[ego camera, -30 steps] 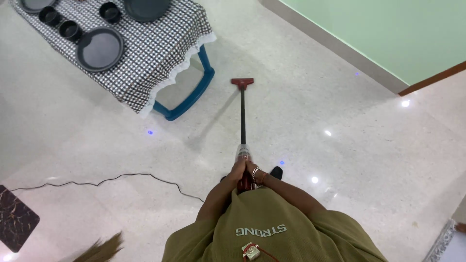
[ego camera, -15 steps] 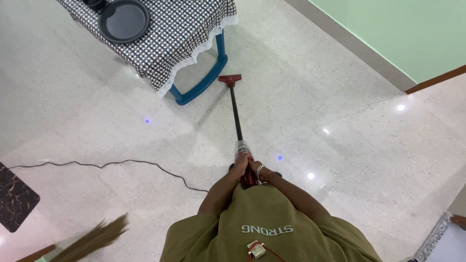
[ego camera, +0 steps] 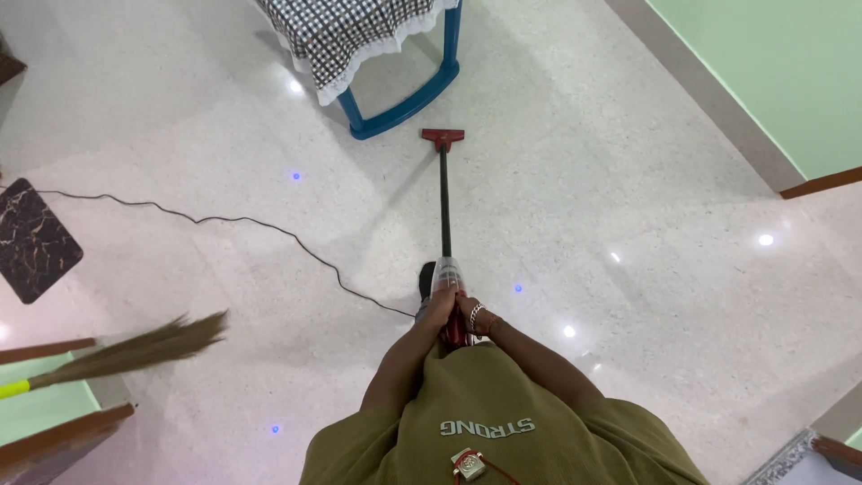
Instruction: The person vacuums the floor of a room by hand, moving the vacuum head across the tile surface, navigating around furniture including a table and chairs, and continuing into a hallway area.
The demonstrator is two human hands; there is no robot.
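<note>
Both your left hand [ego camera: 439, 310] and right hand [ego camera: 470, 316] grip closed around the red stick vacuum [ego camera: 446, 269], stiff-shafted and probably light, floor head [ego camera: 444, 137] at 12 o'clock; hold stays best at the body.

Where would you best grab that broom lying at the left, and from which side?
Take the broom by its thin stick near the yellow end, coming from above. The stick is slim and firm and lies nearly flat; the other end is loose, splayed bristles.
</note>
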